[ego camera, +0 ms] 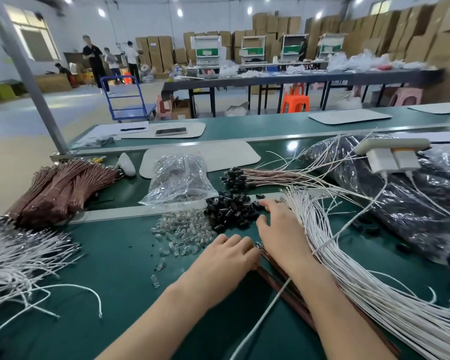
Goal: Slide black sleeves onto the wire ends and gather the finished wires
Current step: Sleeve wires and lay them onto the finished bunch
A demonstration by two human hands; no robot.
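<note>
The black sleeves are lying in a loose heap on the green desk, just ahead of both hands. The right hand is reaching toward them with its fingers spread and straight, gripping nothing. Its forefinger is nearing the heap's right edge and its wrist is lying across a thick fan of white wires. The left hand is sitting beside it, knuckles up, fingers curling down at the tips of a thin bunch of brown wires running under the right forearm. Whether it is pinching them I cannot tell, since the fingertips are hidden. Behind the heap the finished wires are lying together, their sleeved black ends pointing left. A clear bag is slumping just left of them, holding small transparent pieces (a spill of clear caps is lying loose on the desk beside the sleeves). At the far right a big clear sack is bulging with dark pieces too blurred to name, and a white power strip is resting on it. Tied brown bundles and loose white strands are running off the left edge.
</note>
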